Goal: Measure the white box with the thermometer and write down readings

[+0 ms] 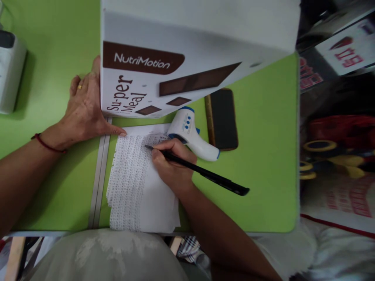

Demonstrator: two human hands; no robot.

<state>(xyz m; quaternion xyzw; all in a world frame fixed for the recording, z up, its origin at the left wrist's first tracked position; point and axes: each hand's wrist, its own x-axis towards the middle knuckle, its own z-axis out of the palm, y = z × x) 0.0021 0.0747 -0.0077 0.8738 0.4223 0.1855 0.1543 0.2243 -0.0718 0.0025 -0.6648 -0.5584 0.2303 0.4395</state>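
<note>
In my right hand (175, 162) is a black pen (211, 175), its tip on a paper sheet (159, 195) covered with rows of handwritten characters on its left part. My left hand (84, 105), with a ring and a dark red wrist cord, lies open beside a white NutriMotion box (123, 89). Its thumb is stretched onto the top left corner of the paper; the index finger runs along the box's left side. A white and blue infrared thermometer (202, 146) lies just beyond my right hand, touching the paper's upper right corner. The box's far side is hidden.
The green table (263, 156) has a metal seam (101, 175) left of the paper. A black-screened phone (222, 119) lies right of the thermometer. At the far left stands a white device (10, 74). Bags and yellow-handled scissors (322, 156) are beyond the table's right edge.
</note>
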